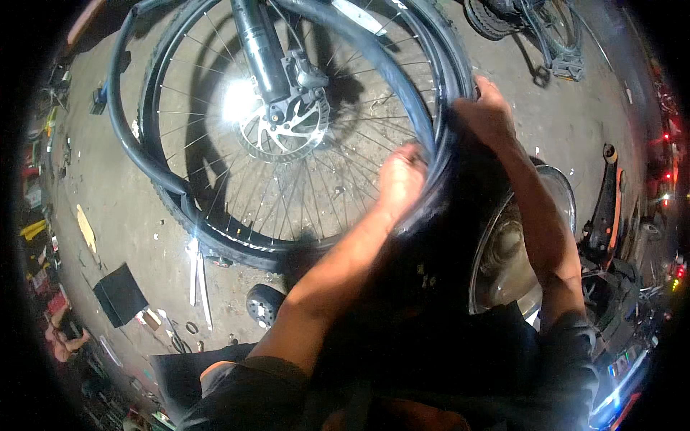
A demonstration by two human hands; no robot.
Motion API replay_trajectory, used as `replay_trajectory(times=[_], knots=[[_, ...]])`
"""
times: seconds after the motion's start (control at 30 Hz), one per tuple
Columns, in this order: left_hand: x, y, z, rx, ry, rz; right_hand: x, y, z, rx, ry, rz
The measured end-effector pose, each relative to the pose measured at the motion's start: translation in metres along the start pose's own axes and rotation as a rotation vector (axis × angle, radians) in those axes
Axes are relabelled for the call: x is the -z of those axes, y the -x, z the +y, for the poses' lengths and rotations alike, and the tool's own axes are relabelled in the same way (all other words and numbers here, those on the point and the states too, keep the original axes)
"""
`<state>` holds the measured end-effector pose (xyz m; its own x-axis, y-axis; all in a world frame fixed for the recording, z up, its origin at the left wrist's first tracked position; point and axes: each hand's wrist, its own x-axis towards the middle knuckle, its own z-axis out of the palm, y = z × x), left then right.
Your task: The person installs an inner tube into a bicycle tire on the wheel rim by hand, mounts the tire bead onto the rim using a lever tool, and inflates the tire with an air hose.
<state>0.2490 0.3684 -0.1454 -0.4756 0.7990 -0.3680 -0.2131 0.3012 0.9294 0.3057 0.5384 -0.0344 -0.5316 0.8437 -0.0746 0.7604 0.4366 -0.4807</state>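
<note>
A bicycle wheel (248,248) with thin spokes hangs in a fork (256,54) in front of me, a disc rotor (316,128) at its hub. A dark inner tube (123,136) loops out past the wheel's left side. Another stretch of it crosses the spokes and runs down the inside of the right rim. There my left hand (404,176) is closed on the tube, its fingertips partly hidden. My right hand (490,111) grips the outer side of the black tyre (454,79), with its fingers partly out of sight behind the tread.
A round metal basin (489,244) stands under my right forearm. White tyre levers or strips (198,280), a black square (119,294) and a small dark round part (264,305) lie on the floor to the left. Another bicycle's pedal (568,68) shows at the top right, near an orange-and-black tool (607,208).
</note>
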Motion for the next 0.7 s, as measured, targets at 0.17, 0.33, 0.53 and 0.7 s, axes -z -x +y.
replay_trajectory(times=[0.17,0.33,0.53,0.7], knots=[[-0.012,-0.018,0.022,0.03,-0.132,-0.253,-0.004,0.002,-0.008,0.03,0.068,-0.056],[0.002,-0.025,0.017,0.275,0.149,-0.474,-0.026,0.005,-0.01,-0.046,0.104,-0.032],[0.02,-0.024,0.066,-0.193,-0.389,-0.07,-0.05,-0.006,0.03,0.05,0.094,0.097],[0.065,-0.115,0.116,-0.285,-0.068,0.472,-0.053,0.002,0.017,0.221,0.034,0.293]])
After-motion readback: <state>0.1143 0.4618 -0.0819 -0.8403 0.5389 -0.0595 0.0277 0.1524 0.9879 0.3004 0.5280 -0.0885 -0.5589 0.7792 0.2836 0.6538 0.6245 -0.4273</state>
